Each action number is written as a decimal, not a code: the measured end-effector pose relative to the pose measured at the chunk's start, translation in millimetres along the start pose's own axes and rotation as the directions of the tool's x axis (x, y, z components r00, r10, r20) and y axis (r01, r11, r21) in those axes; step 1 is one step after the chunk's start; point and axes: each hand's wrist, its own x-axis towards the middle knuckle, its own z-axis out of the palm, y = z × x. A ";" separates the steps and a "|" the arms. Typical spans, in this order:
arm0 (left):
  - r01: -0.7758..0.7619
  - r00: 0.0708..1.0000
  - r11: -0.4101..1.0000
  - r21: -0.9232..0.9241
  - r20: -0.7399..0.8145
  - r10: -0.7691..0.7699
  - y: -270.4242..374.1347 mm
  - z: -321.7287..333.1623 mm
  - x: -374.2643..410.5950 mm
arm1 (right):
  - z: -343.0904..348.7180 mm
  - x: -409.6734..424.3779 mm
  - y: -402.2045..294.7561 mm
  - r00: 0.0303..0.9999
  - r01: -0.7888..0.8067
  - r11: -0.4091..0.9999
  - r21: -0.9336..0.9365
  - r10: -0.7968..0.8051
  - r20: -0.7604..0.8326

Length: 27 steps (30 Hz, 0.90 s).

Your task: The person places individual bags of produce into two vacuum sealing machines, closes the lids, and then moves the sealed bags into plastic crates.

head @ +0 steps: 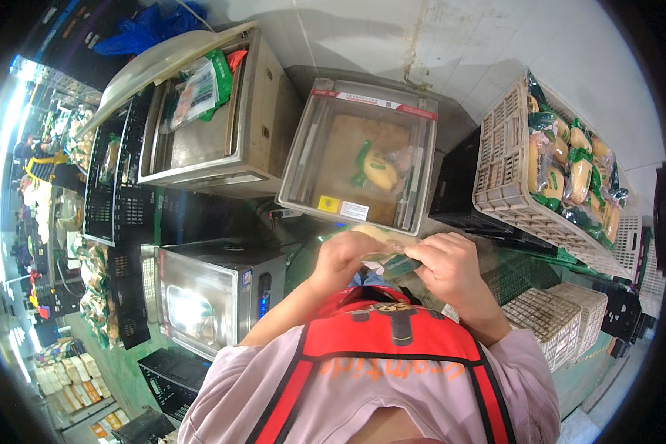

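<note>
My left hand (pixel 344 255) and my right hand (pixel 447 261) pinch a clear and green plastic bag (pixel 397 265) between them, in front of my red apron. A pale yellow item (pixel 369 230) shows inside the bag, partly behind my left hand; its kind is unclear. Just beyond my hands stands a vacuum packing machine (pixel 361 219) with its clear lid down. Under the lid lies a yellow, oblong item in a green and clear bag (pixel 380 171).
A white plastic crate (pixel 502 172) of bagged yellow produce stands at the right. A second packing machine (pixel 263 133), lid raised, holds bags at the upper left; another metal machine (pixel 244 299) is below it. White crates (pixel 544 322) stand lower right, black crates (pixel 166 383) lower left.
</note>
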 end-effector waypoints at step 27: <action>0.373 0.919 0.922 0.104 -0.178 -0.352 -37.2 -69.9 -88.6 | 70.3 -35.4 147.4 0.639 0.136 -0.532 0.836 0.692 0.336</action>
